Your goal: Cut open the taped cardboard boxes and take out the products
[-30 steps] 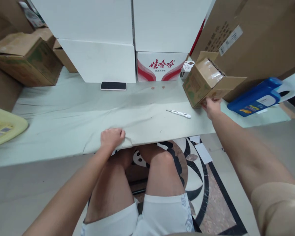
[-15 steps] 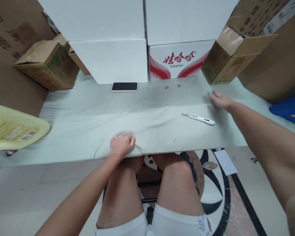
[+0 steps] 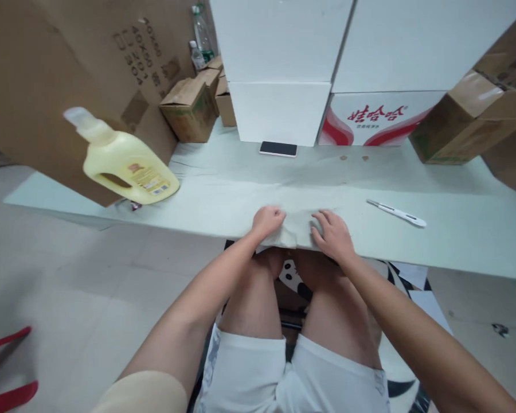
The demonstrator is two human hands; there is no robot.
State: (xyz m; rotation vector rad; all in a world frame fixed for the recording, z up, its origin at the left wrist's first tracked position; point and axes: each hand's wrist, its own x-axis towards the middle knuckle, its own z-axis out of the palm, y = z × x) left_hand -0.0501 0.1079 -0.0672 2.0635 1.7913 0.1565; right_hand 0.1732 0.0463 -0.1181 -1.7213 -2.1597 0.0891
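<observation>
My left hand is curled into a fist on the pale green tablecloth, near its front edge. A ruffled fold of cloth lies right beside this fist; whatever its fingers hold, if anything, is hidden. A short way to the right, my right hand rests at the same edge, its fingers bent but apart, with nothing seen in them. Farther right on the cloth lies a white-handled scalpel-like knife, touched by neither hand.
A phone lies before stacked white boxes and a red-printed box. A yellow jug stands at the left. Cardboard boxes flank both sides. Red legs show on the floor.
My right hand has come from the far right, beyond the knife, to the front edge near my left hand. The view has swung left, bringing the whole jug into sight.
</observation>
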